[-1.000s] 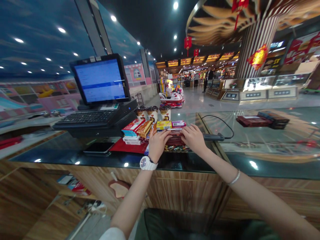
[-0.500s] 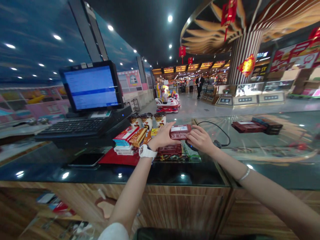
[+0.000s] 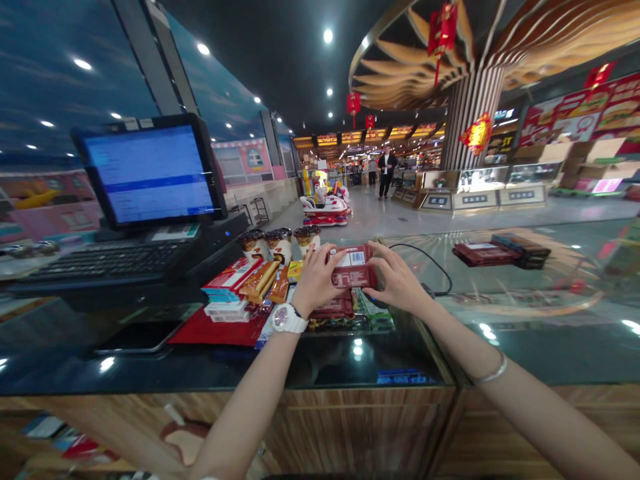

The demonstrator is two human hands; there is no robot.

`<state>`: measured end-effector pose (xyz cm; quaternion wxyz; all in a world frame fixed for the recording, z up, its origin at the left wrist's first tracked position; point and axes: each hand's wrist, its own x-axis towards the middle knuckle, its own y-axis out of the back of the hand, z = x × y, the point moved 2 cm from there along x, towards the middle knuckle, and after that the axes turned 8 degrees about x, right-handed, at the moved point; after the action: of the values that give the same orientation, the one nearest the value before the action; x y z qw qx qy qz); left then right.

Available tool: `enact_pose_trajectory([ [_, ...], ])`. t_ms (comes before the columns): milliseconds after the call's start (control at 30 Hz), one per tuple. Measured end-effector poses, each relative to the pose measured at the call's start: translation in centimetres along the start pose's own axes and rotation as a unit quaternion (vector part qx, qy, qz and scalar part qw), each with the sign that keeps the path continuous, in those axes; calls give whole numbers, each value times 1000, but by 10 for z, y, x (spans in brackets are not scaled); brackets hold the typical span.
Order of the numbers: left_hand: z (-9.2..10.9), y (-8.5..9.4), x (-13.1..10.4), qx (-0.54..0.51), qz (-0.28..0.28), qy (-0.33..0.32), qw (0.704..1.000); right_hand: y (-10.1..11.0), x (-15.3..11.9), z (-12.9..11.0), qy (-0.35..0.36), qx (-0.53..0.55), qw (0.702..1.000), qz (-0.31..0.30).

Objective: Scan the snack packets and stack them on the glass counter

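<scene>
My left hand (image 3: 320,279), with a white watch at its wrist, grips the left end of a dark red packet (image 3: 353,268) with a white label. At the packet's right end is my right hand (image 3: 395,275), its thumb and fingers closed round the edge. More dark red packets (image 3: 339,305) lie just beneath. To their left are orange-brown snack packs (image 3: 260,281) and a pile of red, blue and white boxes (image 3: 231,283). Three lidded cups (image 3: 279,247) stand behind these.
A monitor (image 3: 150,172) and a keyboard (image 3: 110,257) stand at the left, with a dark phone (image 3: 140,337) in front. Another packet stack (image 3: 487,253) lies on the glass counter (image 3: 560,287) at the right. Far back, a person (image 3: 387,171) stands on the floor.
The view has shifted to the right. The packet is tilted more upright towards me, and my right hand's fingers have spread from its face to its right edge.
</scene>
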<state>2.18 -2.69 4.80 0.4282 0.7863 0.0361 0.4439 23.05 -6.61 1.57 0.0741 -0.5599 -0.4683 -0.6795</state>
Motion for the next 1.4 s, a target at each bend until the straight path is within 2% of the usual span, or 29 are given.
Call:
enact_pose_trajectory([
  [100,5,1,0,13,0,-30,999,3,-1,3,-17,3,1000,-24],
  [233,7,0,-1,15,4,-31,999,3,-1,6,-16,10,999,-48],
  [600,11,0,0,13,-3,-41,999,3,-1,13,-5,-12,1000,-22],
  [1133,11,-2,-1,5,-4,-37,999,-2,-3,15,-24,-5,999,-29],
  [1300,8,-2,-1,22,10,-23,999,10,2,19,-24,46,998,-20],
  [1400,3,-3,-1,22,16,-10,1000,23,1,30,-51,97,994,-20],
])
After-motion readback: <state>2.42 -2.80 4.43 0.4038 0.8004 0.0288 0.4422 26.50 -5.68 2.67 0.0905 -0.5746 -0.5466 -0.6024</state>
